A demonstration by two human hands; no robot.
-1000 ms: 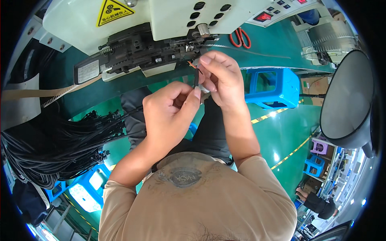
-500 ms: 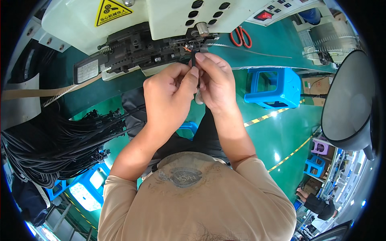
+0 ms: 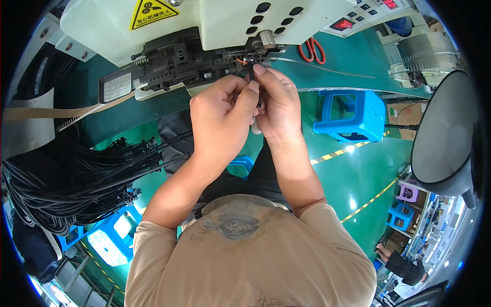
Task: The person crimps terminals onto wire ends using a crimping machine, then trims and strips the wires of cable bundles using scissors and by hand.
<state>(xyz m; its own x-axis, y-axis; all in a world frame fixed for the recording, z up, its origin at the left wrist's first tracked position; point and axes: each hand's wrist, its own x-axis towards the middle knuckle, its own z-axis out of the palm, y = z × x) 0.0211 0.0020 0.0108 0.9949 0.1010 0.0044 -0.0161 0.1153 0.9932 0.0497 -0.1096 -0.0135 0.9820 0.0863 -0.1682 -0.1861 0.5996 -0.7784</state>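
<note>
My left hand [image 3: 223, 110] and my right hand [image 3: 277, 100] meet at the front of a crimping machine [image 3: 245, 20]. Both pinch a thin black cable [image 3: 251, 71] between thumb and fingers. Its upper end reaches the small dark metal tooling [image 3: 253, 53], where a bit of orange wire [image 3: 241, 61] shows. The rest of the cable is mostly hidden in my palms. A pale rounded piece [image 3: 255, 126] sticks out below my right fingers; I cannot make out what it is. Left of my hands runs the dark feed track [image 3: 179, 59] of the machine.
Red-handled scissors [image 3: 312, 51] lie on the green bench [image 3: 348, 59], right of the tooling. A thick bundle of black cables [image 3: 66, 184] hangs at the left. Blue stools [image 3: 353, 115] stand on the floor. A large grey round lamp-like shade [image 3: 442, 133] is at the right; another person [image 3: 404, 263] is far off.
The whole view has shifted slightly, so the machine sits a little further right and lower. Both hands stay at the tooling with the cable still pinched.
</note>
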